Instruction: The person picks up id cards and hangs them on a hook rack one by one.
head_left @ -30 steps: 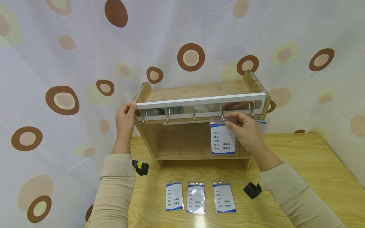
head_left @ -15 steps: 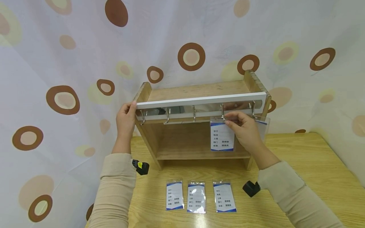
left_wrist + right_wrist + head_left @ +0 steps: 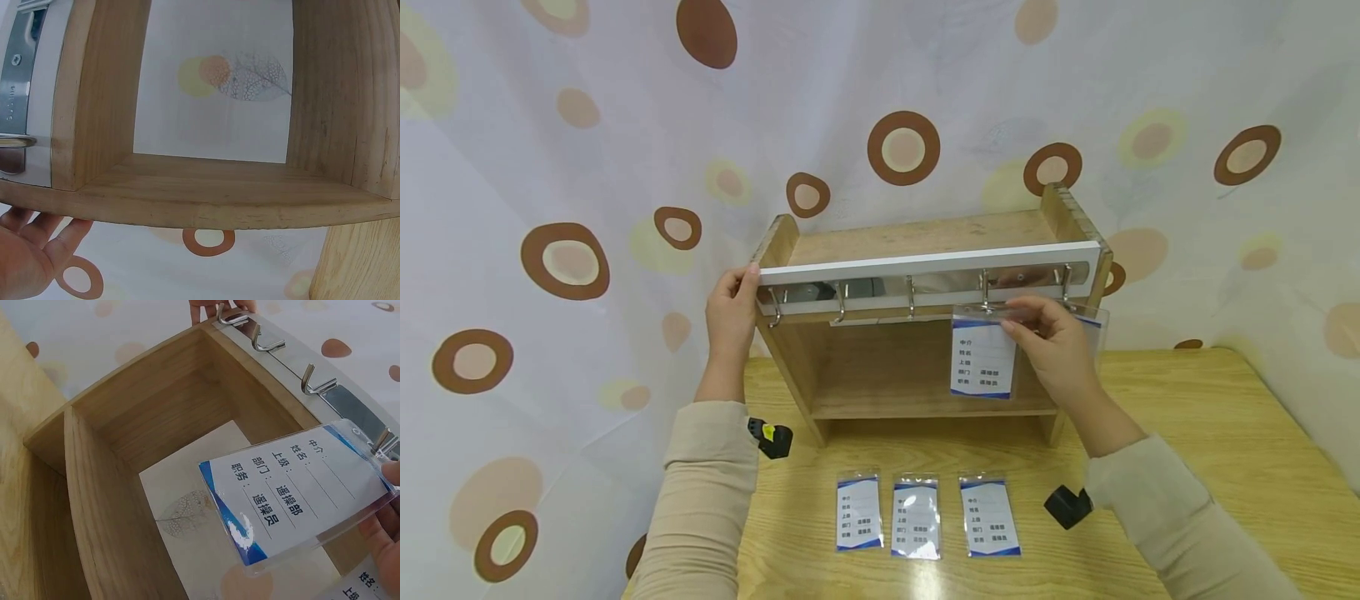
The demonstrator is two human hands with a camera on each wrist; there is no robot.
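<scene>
My right hand pinches the top right corner of a clear badge holder with a white and blue card. In the right wrist view this badge holder has its top edge at a metal hook; whether the hook passes through its slot cannot be told. Another badge holder hangs at the rightmost hook, partly behind my right hand. My left hand holds the left end of the wooden shelf, thumb at the hook rail; its fingers touch the outer side board.
Three more badge holders, left, middle and right, lie in a row on the wood-grain table before the shelf. Three hooks on the rail's left, such as the middle hook, carry nothing. A patterned curtain hangs behind.
The badge first rose slightly at the fourth hook; now it tilts a little. My right fingers have slid slightly right along its top edge. The left hand stays in place.
</scene>
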